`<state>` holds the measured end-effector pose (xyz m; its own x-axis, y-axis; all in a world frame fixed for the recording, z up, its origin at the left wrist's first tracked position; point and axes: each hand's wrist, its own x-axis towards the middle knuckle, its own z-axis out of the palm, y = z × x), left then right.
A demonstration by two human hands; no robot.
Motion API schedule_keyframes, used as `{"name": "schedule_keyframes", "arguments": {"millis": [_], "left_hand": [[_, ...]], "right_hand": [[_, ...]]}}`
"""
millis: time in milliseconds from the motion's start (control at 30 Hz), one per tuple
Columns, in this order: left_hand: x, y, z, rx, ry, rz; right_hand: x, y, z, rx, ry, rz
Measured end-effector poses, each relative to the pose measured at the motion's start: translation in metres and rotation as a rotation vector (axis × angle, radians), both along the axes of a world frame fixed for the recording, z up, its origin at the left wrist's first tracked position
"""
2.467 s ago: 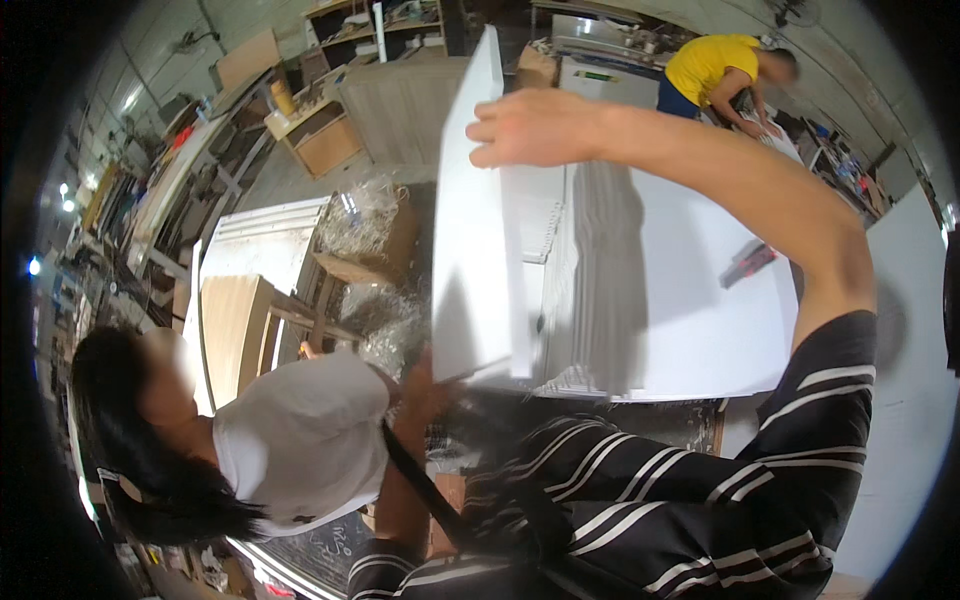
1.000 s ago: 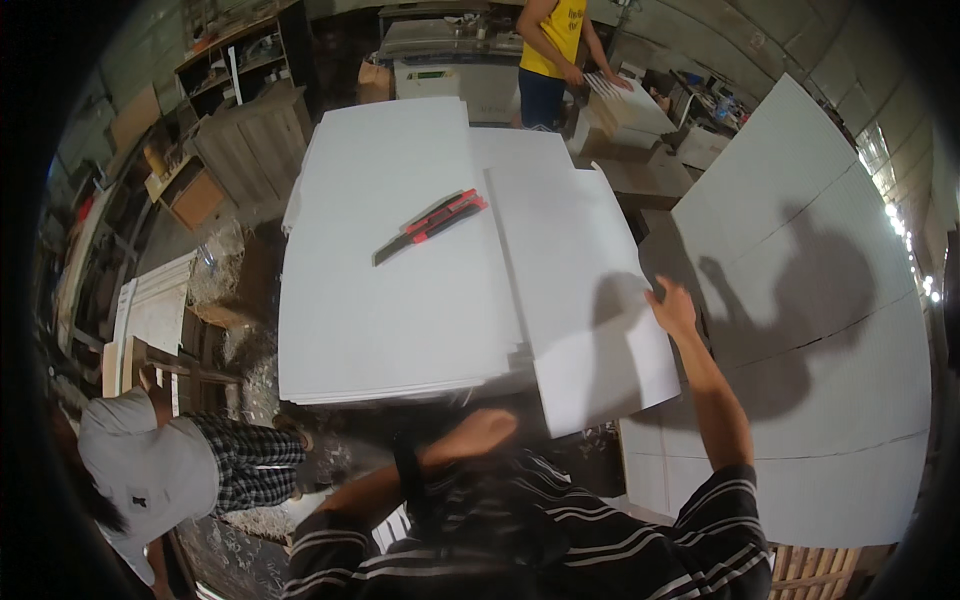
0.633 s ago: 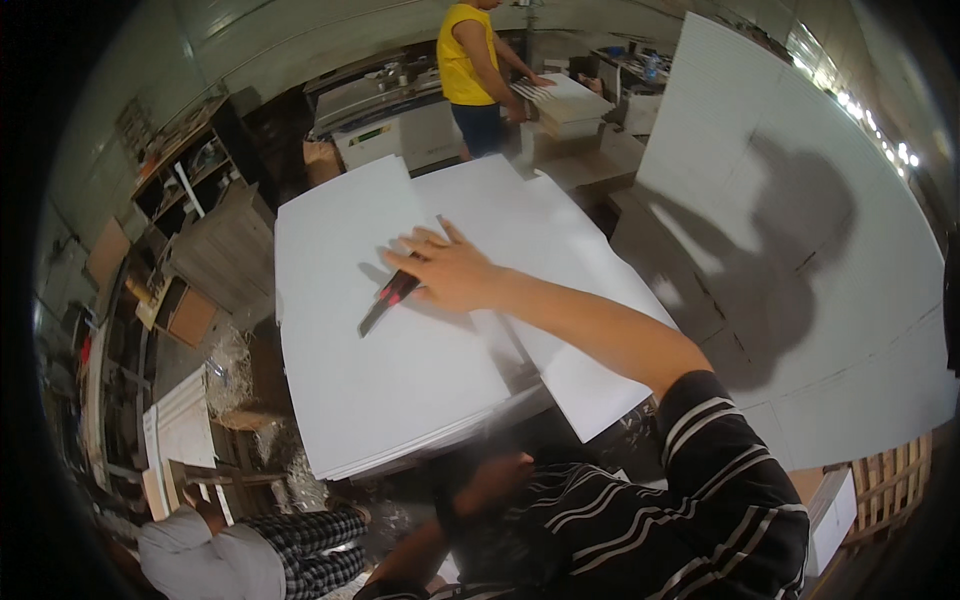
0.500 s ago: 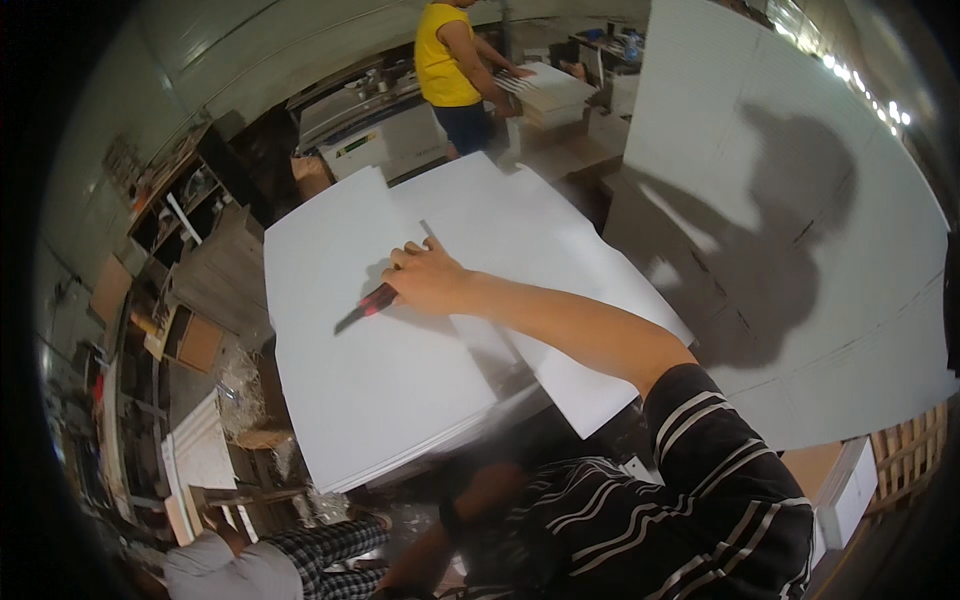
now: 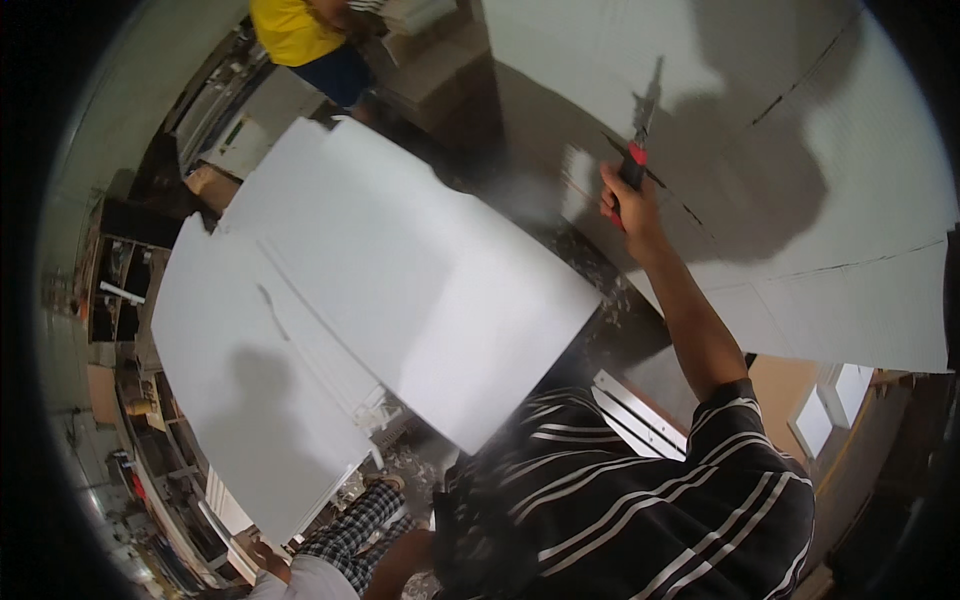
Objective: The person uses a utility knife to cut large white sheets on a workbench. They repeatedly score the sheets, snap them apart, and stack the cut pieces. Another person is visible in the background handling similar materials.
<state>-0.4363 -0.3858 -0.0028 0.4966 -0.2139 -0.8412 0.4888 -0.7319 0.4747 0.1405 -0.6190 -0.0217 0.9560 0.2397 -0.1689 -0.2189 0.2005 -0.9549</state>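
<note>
The cutter (image 5: 636, 154) is now off the white sheets (image 5: 410, 250), held in the right grip (image 5: 634, 207); left grip hidden, can't tell; careless swinging could score the panel (image 5: 850, 310)

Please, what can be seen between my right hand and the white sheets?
In the head view, a strip of floor with pale scraps shows between your right hand, holding the cutter, and the white sheets.
</note>
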Motion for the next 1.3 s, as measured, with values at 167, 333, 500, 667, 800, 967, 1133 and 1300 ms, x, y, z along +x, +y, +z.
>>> {"name": "schedule_keyframes", "arguments": {"millis": [167, 333, 500, 667, 800, 967, 1133, 1300], "left_hand": [[0.183, -0.015, 0.152, 0.416, -0.162, -0.323], [0.349, -0.023, 0.194, 0.499, -0.932, 0.189], [0.478, -0.017, 0.077, 0.288, -1.249, -0.345], [0.536, -0.029, -0.006, 0.079, -1.296, -0.305], [0.567, -0.033, -0.018, 0.204, -1.233, -0.288], [0.585, -0.045, -0.032, 0.29, -1.056, -0.302], [0.585, -0.044, -0.033, 0.33, -1.034, -0.319], [0.589, -0.043, -0.029, 0.379, -0.914, -0.254]], "right_hand": [[-0.039, -0.081, -0.085, -0.195, 0.268, 0.138], [-0.11, -0.076, -0.091, 0.115, 0.715, 0.209], [-0.131, -0.044, -0.057, 0.448, 0.791, -0.022], [-0.101, -0.012, -0.025, 0.381, 0.853, -0.274], [-0.069, 0.003, -0.034, 0.521, 0.782, -0.312], [-0.071, 0.036, -0.073, 0.234, 0.32, -0.357], [-0.078, 0.064, -0.083, 0.445, 0.274, -0.519], [-0.095, 0.038, -0.086, 0.224, 0.445, -0.387]]}}
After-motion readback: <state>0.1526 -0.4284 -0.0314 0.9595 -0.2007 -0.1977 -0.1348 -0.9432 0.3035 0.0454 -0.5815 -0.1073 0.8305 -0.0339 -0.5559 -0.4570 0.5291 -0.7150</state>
